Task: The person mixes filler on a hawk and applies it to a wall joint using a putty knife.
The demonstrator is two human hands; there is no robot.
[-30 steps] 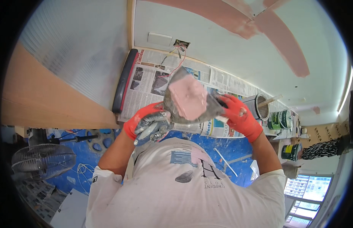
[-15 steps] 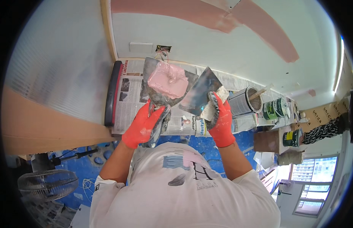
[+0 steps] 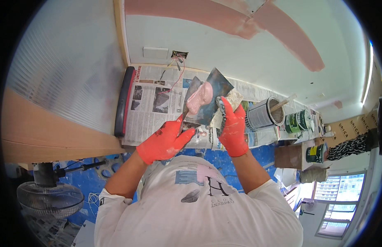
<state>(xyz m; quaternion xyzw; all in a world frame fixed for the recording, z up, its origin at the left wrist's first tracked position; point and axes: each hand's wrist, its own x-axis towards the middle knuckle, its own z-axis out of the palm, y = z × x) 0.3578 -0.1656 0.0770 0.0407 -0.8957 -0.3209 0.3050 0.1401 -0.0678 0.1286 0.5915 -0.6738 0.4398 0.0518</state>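
Both my hands wear red-orange gloves with dark, smeared palms. My left hand (image 3: pixel 163 140) grips a wide putty knife (image 3: pixel 192 86), its grey blade tilted steeply so that little of it shows. In my right hand (image 3: pixel 233 131) is a second wide putty knife (image 3: pixel 220 84), dark and shiny, with crusted pale filler (image 3: pixel 230 103) near the grip. The two blades meet or overlap in front of me. A lump of wet pink filler (image 3: pixel 200 97) lies where they come together; which blade bears most of it I cannot tell. The handles are mostly hidden by my gloves.
Newspaper (image 3: pixel 152 111) covers the surface below. To the right stand a grey tin (image 3: pixel 259 113) with a stick and a green tub (image 3: pixel 296 122). Wires hang from an open wall box (image 3: pixel 179 54). A fan (image 3: pixel 50 199) stands lower left.
My left hand has turned its putty knife from nearly flat to steep and moved right. The pink lump has shifted right against the other blade, which has tilted and moved slightly up.
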